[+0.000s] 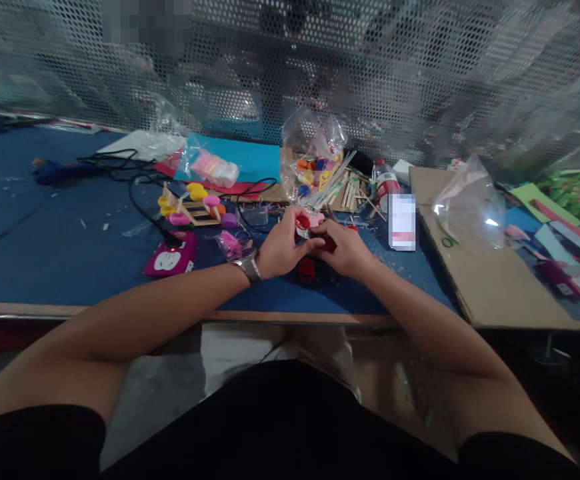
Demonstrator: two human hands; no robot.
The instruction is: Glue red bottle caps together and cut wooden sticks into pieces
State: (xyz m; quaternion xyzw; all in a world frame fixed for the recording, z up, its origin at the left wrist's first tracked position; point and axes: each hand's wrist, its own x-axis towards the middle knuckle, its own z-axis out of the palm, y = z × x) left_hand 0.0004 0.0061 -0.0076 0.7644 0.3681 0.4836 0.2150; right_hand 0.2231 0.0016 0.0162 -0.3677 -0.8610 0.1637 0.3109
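Observation:
My left hand [281, 245], with a watch [248, 268] on its wrist, is closed at the middle of the table's near side. Its fingers curl round a small red round piece [303, 221], with pink and whitish bits beside it. Against it works my right hand [345, 248], also closed, its fingertips pinched together and meeting the left thumb. What the right fingers grip is mostly hidden, though red shows beneath them. On the blue table just below both hands lies a red round cap-like piece [307, 269].
Left of my hands lie a purple box with a cable [173, 253], a popsicle-stick model with coloured round pieces [195, 207], and a small bag of pink pieces [233, 245]. Behind are wooden sticks [353, 190] and a bottle [385, 183]. A phone [402, 223] and cardboard [480, 280] lie rightward.

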